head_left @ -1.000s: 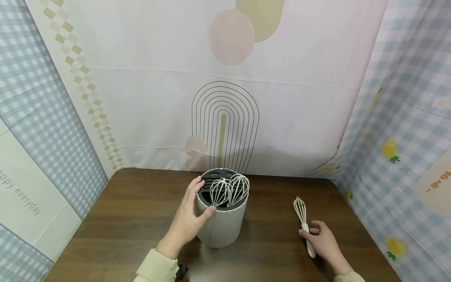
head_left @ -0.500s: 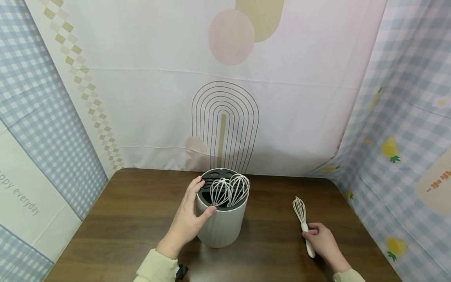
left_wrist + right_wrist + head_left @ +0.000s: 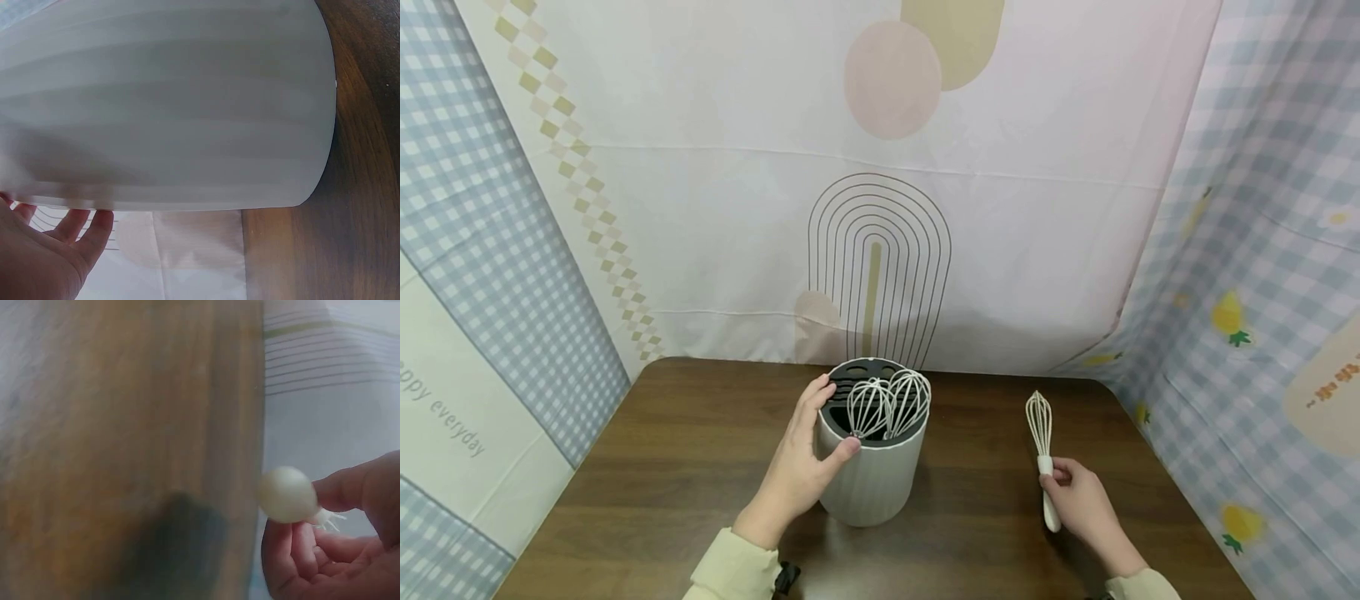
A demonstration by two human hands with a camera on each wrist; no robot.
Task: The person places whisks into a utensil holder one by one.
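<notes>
A pale ribbed utensil holder [image 3: 872, 492] with a black slotted top stands upright on the wooden table. Two whisks [image 3: 910, 402] sit in its front opening, wire loops up. My left hand [image 3: 793, 479] holds the holder at its upper left, thumb at the front rim and fingers along the far side. In the left wrist view the holder's wall [image 3: 187, 112] fills most of the frame. To the right, my right hand [image 3: 1082, 504] pinches a smaller white whisk [image 3: 1046, 465] by its handle, loops pointing away. The right wrist view shows the rounded handle end [image 3: 287, 495] beyond the thumb.
The brown wooden table [image 3: 700, 467] has rounded far corners. Behind it hangs a pale printed cloth [image 3: 722, 233], with blue checked cloths [image 3: 1285, 150] at both sides. A dark shadow falls on the wood in the right wrist view.
My right hand has taken the small whisk in its fingers and raised it, moving slightly away from me with its loops turned straighter ahead. My left hand and the holder have stayed put.
</notes>
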